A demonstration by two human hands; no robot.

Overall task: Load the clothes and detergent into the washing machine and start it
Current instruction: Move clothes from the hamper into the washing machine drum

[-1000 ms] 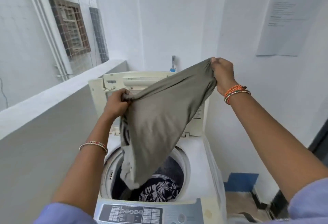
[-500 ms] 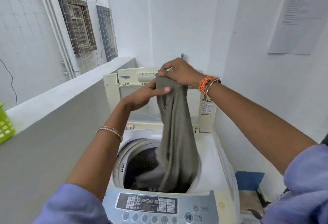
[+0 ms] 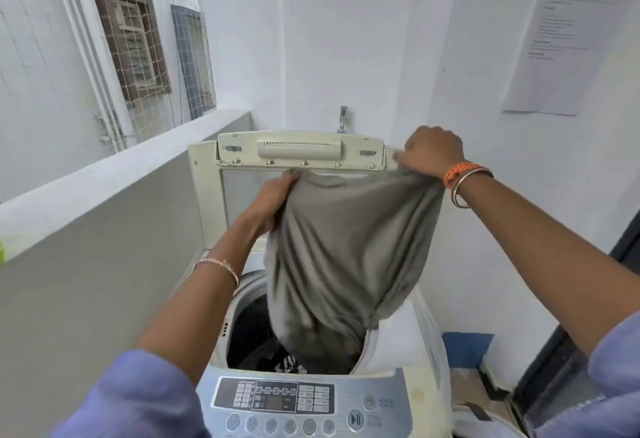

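Both hands, left hand [image 3: 277,195] and right hand [image 3: 431,155], grip the grey shirt [image 3: 349,254] spread wide, its tail below them dipping into the washing machine [image 3: 398,344], so its right side could snag on the rim.

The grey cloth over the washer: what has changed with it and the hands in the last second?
Half a second ago both hands pinched the grey cloth together in a narrow hang. Now the right hand has pulled out to the right and the left hand sits lower left, spreading it wide. Both keep their grip. The lid stays up, the cloth's lower end still in the drum.
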